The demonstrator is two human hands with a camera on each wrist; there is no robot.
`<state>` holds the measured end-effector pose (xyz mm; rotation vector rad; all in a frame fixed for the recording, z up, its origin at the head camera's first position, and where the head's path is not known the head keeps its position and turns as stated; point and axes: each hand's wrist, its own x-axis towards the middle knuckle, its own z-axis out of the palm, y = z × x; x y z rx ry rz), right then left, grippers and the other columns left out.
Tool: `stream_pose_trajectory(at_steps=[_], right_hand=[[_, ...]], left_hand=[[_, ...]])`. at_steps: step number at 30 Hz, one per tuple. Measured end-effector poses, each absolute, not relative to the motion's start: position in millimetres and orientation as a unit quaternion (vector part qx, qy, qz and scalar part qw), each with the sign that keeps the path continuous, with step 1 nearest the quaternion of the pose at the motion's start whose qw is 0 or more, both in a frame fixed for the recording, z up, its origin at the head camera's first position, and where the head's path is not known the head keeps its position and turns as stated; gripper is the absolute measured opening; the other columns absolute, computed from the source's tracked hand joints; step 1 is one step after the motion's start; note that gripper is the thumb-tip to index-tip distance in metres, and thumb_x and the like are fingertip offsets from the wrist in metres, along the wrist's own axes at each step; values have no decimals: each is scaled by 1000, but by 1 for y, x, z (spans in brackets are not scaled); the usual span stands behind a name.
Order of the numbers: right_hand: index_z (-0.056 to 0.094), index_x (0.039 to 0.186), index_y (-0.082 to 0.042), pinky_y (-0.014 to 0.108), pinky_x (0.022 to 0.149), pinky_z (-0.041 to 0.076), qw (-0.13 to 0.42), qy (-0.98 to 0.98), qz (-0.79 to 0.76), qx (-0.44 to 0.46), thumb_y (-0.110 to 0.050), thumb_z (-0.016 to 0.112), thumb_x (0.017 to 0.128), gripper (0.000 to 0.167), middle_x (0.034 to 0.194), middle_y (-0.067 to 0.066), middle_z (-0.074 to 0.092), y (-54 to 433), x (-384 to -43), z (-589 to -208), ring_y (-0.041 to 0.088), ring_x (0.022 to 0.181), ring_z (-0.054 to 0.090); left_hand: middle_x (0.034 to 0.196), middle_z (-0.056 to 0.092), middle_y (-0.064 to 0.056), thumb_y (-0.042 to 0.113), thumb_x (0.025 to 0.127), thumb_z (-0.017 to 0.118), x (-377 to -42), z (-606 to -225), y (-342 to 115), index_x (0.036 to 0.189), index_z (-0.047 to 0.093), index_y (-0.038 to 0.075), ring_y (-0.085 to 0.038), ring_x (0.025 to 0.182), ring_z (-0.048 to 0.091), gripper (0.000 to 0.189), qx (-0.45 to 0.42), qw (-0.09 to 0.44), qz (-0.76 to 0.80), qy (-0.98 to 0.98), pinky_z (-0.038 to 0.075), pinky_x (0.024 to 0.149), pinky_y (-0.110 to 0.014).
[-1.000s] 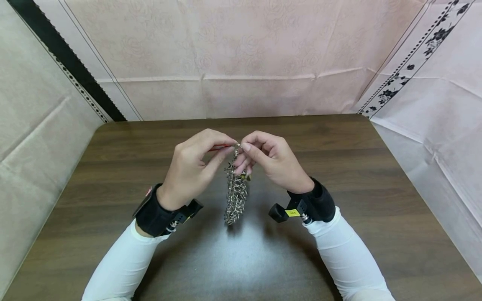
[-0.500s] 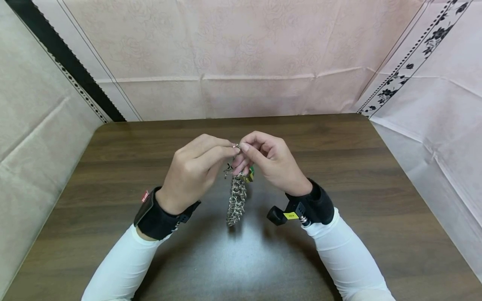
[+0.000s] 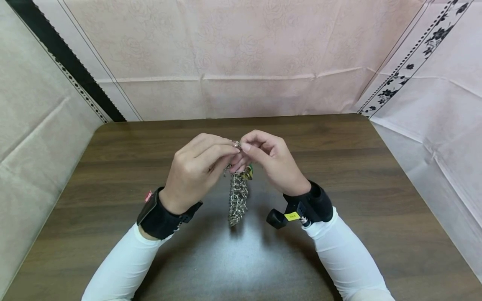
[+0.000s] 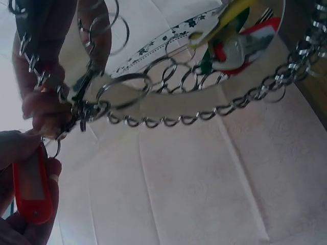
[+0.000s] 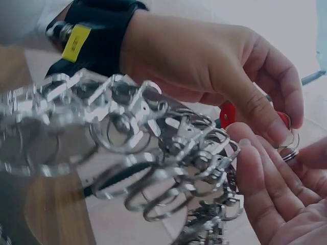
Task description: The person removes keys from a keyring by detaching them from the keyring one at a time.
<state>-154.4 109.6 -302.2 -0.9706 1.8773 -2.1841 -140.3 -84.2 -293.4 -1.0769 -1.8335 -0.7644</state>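
Observation:
Both hands meet above the table around a long bunch of metal chain, key rings and small clasps (image 3: 238,198), which hangs below the fingers. With thumb and fingertips the left hand (image 3: 203,167) pinches a small split ring (image 5: 290,154). A red key tag (image 4: 33,189) lies against its fingers, hidden in the head view. The right hand (image 3: 275,163) pinches the same spot between thumb and index finger, its other fingers curled by the chain. Large rings (image 5: 158,186) dangle along the bunch. Yellow, green and red key tags (image 4: 240,48) hang among them.
The brown wooden table (image 3: 376,209) ends at a far edge in front of a pale patterned cloth (image 3: 241,62). More cloth hangs at both sides. Each wrist wears a black band (image 3: 316,205) with a small camera.
The left hand has turned at the wrist, so its back faces up more and the red key tag drops from the head view. The hanging chain has swung slightly; the right hand barely moved.

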Motion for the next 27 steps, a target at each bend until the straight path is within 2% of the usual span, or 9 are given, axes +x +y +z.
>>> stream_pose_trajectory(at_steps=[7, 14, 18, 23, 27], right_hand=[[61, 100, -3, 29, 67, 60, 48, 594, -740, -313, 6, 52, 100, 13, 85, 2, 73, 107, -153, -303, 13, 72, 72], [59, 101, 0, 27, 68, 59, 31, 590, -752, -293, 5, 55, 100, 7, 85, -2, 73, 103, -151, -305, 12, 72, 69], [58, 100, 1, 26, 68, 58, 18, 588, -756, -288, 2, 56, 101, 2, 84, -2, 74, 102, -151, -306, 12, 70, 68], [58, 99, 0, 27, 69, 59, 16, 588, -760, -276, 5, 52, 101, 8, 85, -2, 75, 101, -151, -306, 12, 72, 70], [55, 99, 4, 28, 71, 60, 21, 582, -765, -274, 2, 54, 102, 4, 87, 0, 75, 100, -150, -306, 12, 74, 72]], left_hand=[[94, 73, -14, -1, 84, 78, -141, -296, -81, 93, 71, 0, -27, 92, 67, 12, -421, 402, -362, -728, 54, 87, -33], [103, 66, -12, 4, 88, 76, -140, -296, -80, 111, 64, -2, -17, 85, 62, 27, -362, 314, -425, -768, 51, 71, -24], [109, 66, -10, 8, 92, 74, -140, -297, -81, 116, 65, -1, -14, 89, 65, 27, -345, 271, -431, -789, 54, 73, -22], [106, 69, -10, 5, 92, 74, -143, -297, -83, 113, 67, -2, -14, 88, 64, 23, -352, 264, -426, -790, 54, 73, -23], [99, 70, -10, 3, 93, 71, -146, -298, -83, 107, 68, -1, -13, 88, 64, 15, -359, 271, -431, -782, 52, 78, -23]])
